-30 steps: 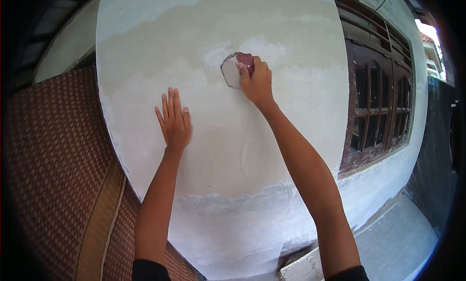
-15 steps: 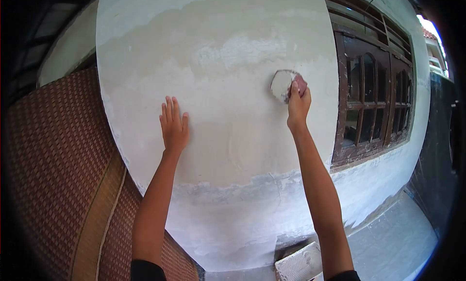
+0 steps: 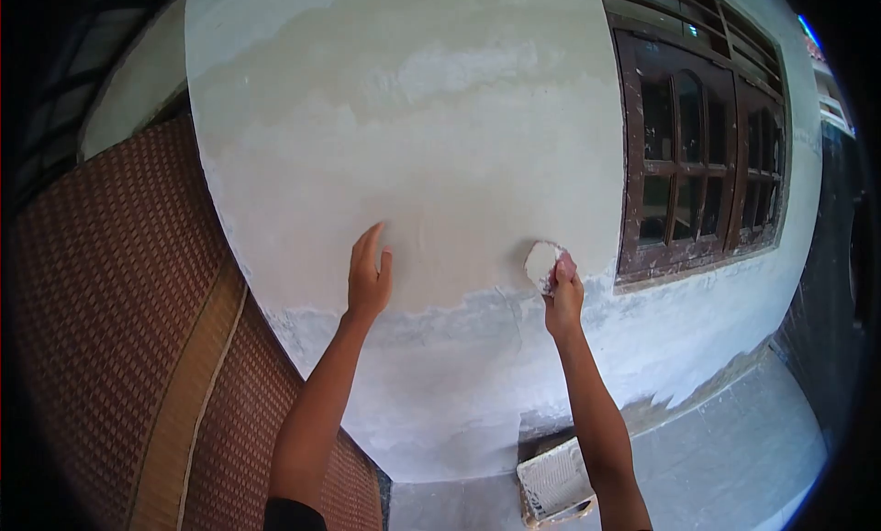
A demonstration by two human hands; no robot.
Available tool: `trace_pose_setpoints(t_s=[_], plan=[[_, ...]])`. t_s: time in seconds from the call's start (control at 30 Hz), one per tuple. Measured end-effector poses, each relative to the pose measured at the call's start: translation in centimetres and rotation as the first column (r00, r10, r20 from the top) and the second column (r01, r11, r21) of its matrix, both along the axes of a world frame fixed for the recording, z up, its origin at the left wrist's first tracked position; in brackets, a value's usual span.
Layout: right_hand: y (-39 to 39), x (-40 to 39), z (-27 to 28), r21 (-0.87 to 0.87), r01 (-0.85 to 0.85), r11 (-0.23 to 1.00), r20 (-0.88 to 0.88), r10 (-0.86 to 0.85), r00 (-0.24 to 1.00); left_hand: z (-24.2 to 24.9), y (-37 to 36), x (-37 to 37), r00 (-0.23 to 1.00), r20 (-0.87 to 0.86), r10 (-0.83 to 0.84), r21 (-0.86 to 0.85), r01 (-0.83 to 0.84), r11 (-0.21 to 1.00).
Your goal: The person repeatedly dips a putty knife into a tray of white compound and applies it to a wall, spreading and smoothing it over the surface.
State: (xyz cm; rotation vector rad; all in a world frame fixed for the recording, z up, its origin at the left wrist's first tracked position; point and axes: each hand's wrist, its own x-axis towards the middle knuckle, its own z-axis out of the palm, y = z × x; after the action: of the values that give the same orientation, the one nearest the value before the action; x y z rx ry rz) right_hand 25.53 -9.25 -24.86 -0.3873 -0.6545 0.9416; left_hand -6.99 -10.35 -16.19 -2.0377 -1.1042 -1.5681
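I see the right hand (image 3: 563, 297) pinching a sanding pad (image 3: 541, 263) against the wall (image 3: 459, 164), just left of the window (image 3: 697, 155); the left hand (image 3: 369, 276) rests open-fingered further left.

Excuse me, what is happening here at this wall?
A person is working on a plastered wall. The right hand presses a small pad, white with dust or plaster, against the wall near the lower corner of a brown wooden window. The left hand rests open on the wall to the left. A white tray lies on the floor below, and a woven panel stands at the left.
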Motion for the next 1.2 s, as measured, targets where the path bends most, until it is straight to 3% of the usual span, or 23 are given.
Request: trace_pose_setpoints(t_s=[0.1, 0.37, 0.67, 0.87, 0.93, 1.2], plan=[[-2.8, 0.5, -3.9, -0.128, -0.075, 0.989, -0.077, 0.065, 0.995, -2.9, -1.9, 1.0, 0.998, 0.010, -0.068, -0.096, 0.068, 0.993], [-9.7, 1.6, -15.0, -0.233, -0.141, 0.962, -0.072, 0.127, 0.989, -14.3, -5.7, 4.2, 0.985, 0.102, -0.138, -0.342, 0.165, 0.925], [-15.4, 6.7, -29.1, -0.454, -0.054, 0.889, -0.070, 0.025, 0.997, -28.2, -9.5, 8.6, 0.968, 0.179, -0.178, -0.549, 0.248, 0.798], [-19.7, 12.2, -41.9, -0.627, 0.122, 0.769, 0.150, -0.034, 0.988, -41.0, -12.0, 12.7, 0.960, 0.242, -0.143, -0.696, 0.274, 0.664], [-21.5, 14.0, -45.2, -0.691, 0.284, 0.665, 0.372, -0.010, 0.928, -45.7, -13.2, 14.4, 0.950, 0.294, -0.103, -0.736, 0.294, 0.609], [-25.2, 18.1, -54.2, -0.805, 0.415, 0.423, 0.525, 0.185, 0.831, -63.1, -19.2, 19.7, 0.918, 0.395, 0.024, -0.836, 0.349, 0.423]])
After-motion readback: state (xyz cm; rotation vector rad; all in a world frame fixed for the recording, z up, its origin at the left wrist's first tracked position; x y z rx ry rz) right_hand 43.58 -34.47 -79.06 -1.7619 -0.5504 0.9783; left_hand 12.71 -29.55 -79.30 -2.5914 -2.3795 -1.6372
